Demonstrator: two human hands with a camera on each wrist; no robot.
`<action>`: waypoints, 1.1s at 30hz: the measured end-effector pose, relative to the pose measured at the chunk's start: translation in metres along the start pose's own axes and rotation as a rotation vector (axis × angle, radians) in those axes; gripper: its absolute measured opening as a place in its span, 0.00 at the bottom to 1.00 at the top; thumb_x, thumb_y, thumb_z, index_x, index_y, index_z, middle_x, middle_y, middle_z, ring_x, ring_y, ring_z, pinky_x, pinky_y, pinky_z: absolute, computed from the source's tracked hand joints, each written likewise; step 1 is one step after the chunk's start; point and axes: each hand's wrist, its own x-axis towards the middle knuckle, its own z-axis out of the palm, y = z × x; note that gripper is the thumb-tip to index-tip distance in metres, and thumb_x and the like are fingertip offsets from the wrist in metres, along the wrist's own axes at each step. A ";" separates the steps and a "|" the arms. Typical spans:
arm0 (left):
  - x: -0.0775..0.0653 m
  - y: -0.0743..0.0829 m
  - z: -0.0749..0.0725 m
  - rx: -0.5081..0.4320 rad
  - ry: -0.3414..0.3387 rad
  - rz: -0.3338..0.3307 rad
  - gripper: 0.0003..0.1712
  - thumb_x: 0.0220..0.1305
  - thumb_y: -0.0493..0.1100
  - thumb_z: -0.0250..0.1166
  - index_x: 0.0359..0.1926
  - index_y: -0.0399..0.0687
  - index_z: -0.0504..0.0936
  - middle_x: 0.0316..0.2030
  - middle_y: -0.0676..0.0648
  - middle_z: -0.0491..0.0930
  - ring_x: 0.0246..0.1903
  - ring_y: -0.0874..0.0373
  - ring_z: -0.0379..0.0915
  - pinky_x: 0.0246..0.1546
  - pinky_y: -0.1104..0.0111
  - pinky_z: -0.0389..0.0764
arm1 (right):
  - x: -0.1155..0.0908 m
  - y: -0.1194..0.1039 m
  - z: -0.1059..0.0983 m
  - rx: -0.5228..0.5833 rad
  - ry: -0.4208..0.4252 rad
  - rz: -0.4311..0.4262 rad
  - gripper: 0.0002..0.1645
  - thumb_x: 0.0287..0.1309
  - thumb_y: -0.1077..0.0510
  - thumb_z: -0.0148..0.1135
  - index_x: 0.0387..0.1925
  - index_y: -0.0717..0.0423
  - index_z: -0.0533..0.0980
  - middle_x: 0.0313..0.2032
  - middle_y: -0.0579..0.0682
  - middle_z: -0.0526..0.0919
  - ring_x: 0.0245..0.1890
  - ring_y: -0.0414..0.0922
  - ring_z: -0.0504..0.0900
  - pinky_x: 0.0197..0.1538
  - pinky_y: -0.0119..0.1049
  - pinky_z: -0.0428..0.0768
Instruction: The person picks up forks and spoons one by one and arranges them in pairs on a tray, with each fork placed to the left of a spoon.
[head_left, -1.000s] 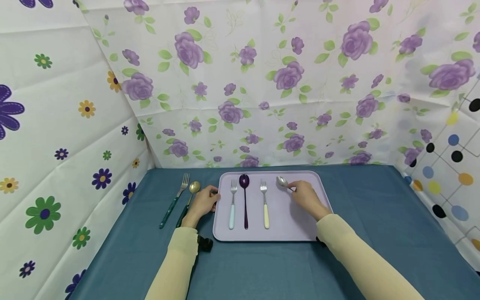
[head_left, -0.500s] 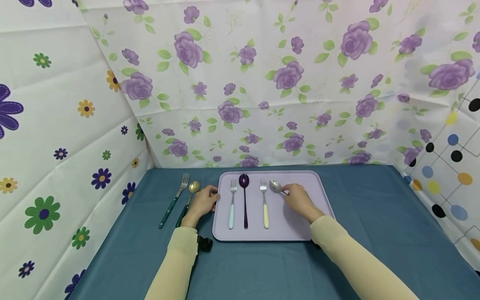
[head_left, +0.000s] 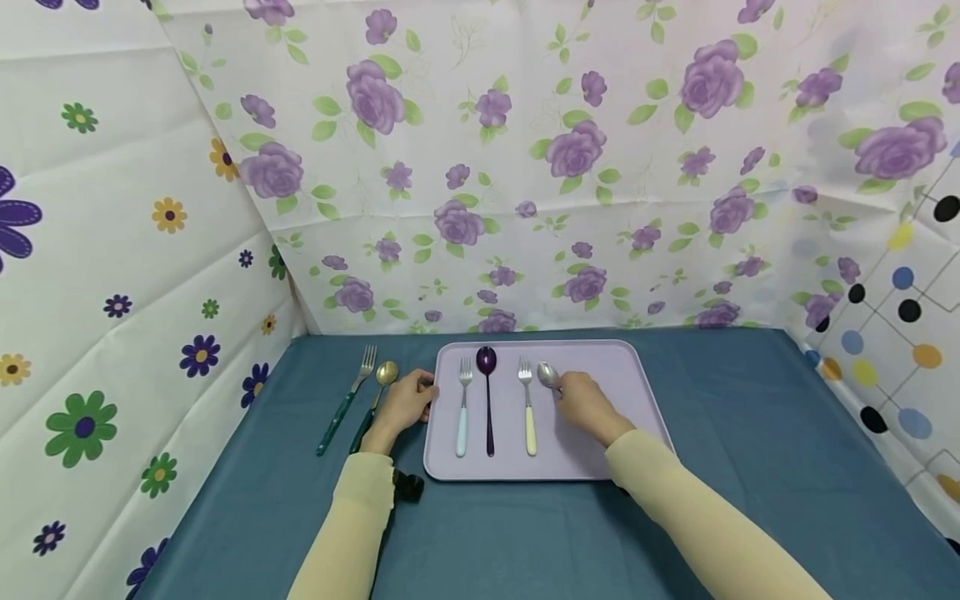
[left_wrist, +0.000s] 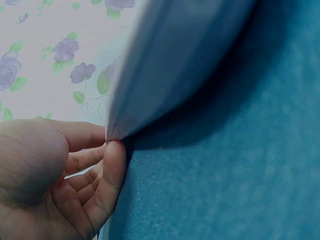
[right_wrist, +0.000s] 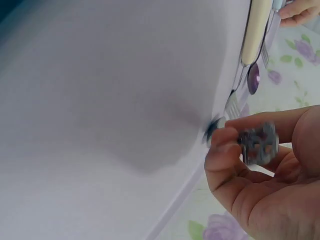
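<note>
A lilac tray (head_left: 577,467) lies on the table. My left hand (head_left: 403,402) is at its left edge; in the left wrist view, thumb and fingertip pinch the tray rim (left_wrist: 112,134). Over the tray's right half, my right hand (head_left: 588,404) holds a spoon (head_left: 545,372) with a silver bowl, its mottled grey handle (right_wrist: 260,143) between thumb and fingers. The bowl is just right of a yellow-handled fork (head_left: 531,429). Farther left on the tray lie a dark purple spoon (head_left: 486,360) and a fork with a light blue handle (head_left: 462,429).
Left of the tray, a green-handled fork (head_left: 341,415) and a gold spoon (head_left: 387,372) with a dark green handle lie on the blue tablecloth (head_left: 510,542). Floral cloth (head_left: 525,167) hangs behind the table, with patterned cloths on both sides.
My right hand has moved left across the tray with the spoon, bringing its bowl beside the yellow-handled fork. The left hand stays at the tray's edge.
</note>
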 end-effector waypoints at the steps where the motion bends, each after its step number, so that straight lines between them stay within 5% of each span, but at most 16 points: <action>1: 0.000 0.000 0.000 0.003 0.000 0.000 0.18 0.72 0.42 0.58 0.58 0.39 0.75 0.29 0.44 0.78 0.20 0.58 0.76 0.22 0.67 0.81 | 0.000 -0.002 0.000 -0.001 -0.007 0.006 0.07 0.57 0.72 0.57 0.33 0.68 0.82 0.31 0.59 0.82 0.27 0.49 0.78 0.29 0.41 0.78; 13: -0.001 0.000 0.002 0.000 -0.009 0.003 0.18 0.72 0.43 0.58 0.58 0.39 0.75 0.29 0.44 0.78 0.20 0.57 0.76 0.22 0.67 0.81 | -0.005 -0.017 0.009 0.081 -0.053 0.101 0.08 0.59 0.72 0.55 0.32 0.67 0.80 0.21 0.55 0.78 0.17 0.45 0.78 0.17 0.33 0.76; 33: 0.000 0.000 -0.001 -0.006 0.001 0.009 0.18 0.71 0.42 0.59 0.58 0.38 0.75 0.29 0.44 0.77 0.19 0.57 0.76 0.22 0.66 0.81 | -0.006 -0.027 0.015 0.082 -0.071 0.089 0.08 0.58 0.74 0.56 0.39 0.71 0.78 0.18 0.56 0.77 0.11 0.44 0.78 0.13 0.32 0.76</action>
